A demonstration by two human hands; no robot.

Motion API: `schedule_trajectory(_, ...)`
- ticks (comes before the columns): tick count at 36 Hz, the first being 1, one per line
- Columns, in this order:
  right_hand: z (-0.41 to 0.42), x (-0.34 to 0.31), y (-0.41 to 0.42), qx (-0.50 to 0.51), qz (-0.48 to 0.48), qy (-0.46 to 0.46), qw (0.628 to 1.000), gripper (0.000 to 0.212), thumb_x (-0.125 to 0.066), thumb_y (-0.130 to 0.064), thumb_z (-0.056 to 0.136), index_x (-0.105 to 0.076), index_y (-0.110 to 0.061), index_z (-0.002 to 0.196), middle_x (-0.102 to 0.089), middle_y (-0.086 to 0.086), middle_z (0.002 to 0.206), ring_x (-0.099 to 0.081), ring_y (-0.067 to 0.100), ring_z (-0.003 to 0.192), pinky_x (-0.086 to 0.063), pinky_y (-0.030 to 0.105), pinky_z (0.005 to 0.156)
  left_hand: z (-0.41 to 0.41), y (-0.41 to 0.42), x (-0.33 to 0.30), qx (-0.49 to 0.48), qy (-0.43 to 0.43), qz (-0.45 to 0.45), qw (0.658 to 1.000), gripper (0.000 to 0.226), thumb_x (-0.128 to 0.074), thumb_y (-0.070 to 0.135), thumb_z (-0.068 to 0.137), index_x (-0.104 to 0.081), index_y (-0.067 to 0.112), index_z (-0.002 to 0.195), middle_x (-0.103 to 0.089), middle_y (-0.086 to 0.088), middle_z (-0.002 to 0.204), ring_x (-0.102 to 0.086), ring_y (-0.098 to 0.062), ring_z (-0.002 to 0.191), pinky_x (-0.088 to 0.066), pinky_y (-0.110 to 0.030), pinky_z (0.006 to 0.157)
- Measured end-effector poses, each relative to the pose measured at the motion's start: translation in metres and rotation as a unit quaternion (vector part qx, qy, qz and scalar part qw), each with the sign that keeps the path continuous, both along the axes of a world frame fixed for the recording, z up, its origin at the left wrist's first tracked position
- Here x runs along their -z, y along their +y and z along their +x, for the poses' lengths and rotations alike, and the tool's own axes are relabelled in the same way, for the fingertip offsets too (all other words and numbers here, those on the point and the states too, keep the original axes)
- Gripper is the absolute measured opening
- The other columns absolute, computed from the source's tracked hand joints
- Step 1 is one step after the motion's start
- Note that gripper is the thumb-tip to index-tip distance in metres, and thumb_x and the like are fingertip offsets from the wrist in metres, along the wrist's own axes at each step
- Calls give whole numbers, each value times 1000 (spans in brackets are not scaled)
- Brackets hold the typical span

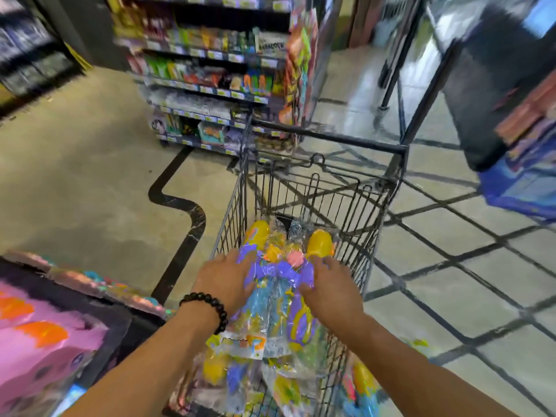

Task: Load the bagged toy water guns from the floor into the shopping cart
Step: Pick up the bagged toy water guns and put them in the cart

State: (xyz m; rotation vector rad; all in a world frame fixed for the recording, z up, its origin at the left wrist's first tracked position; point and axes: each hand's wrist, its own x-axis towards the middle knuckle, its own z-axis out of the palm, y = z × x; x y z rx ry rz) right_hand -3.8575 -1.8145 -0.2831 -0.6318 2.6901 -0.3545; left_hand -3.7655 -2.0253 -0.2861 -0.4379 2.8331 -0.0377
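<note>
We see the shopping cart (304,188) open above at frame centre; its wire walls fence both sides, bagged water guns (279,284) fill the lower basket

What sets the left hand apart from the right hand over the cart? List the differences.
The left hand has a black bead bracelet at its wrist; the right hand has a bare wrist. The left hand lies on the left bagged water gun, near the shopping cart left wall; the right hand lies on the right bagged water gun. Both rest on the bags inside the cart, palms down.
</note>
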Motion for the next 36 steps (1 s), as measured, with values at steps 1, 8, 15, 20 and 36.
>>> schedule_trajectory(1, 2, -15, 4, -7, 2, 2, 1000, 61, -58, -44, 96, -37, -29, 152, -47, 3, 147, -44, 34, 132, -45, 42, 103, 3, 4, -14, 3, 5, 1, 1000, 66, -42, 57, 101, -18, 36, 158, -41, 1, 151, -46, -26, 132, -45, -43, 101)
schedule_trajectory(8, 26, -103, 40, -42, 2, -7, 999, 52, -59, -44, 97, -48, -28, 145, -54, 4, 142, -49, 33, 131, -49, 40, 97, 27, 44, -106, 19, 26, 18, 999, 59, -46, 53, 101, -27, 36, 154, -51, 3, 143, -50, -25, 130, -43, -46, 105)
schedule_trajectory(15, 49, -166, 87, -72, -2, -6, 997, 43, -62, -48, 94, -59, -27, 132, -67, 5, 125, -64, 30, 115, -55, 37, 89, 54, 93, -178, 48, 55, 4, 997, 54, -48, 50, 101, -32, 30, 149, -56, 0, 136, -54, -27, 123, -48, -44, 100)
schedule_trajectory(20, 66, -197, 118, -94, 3, 13, 996, 39, -62, -52, 91, -64, -29, 122, -68, 1, 120, -64, 26, 113, -56, 39, 88, 77, 127, -209, 52, 55, -8, 997, 56, -50, 48, 101, -33, 29, 151, -55, -2, 139, -54, -26, 125, -48, -43, 100)
schedule_trajectory(36, 114, -265, 298, -151, -27, 63, 986, 38, -56, -47, 94, -64, -22, 122, -69, 8, 117, -64, 29, 111, -54, 38, 86, 146, 296, -265, -3, 94, -30, 995, 64, -52, 54, 99, -28, 33, 154, -56, 1, 140, -62, -23, 116, -55, -40, 89)
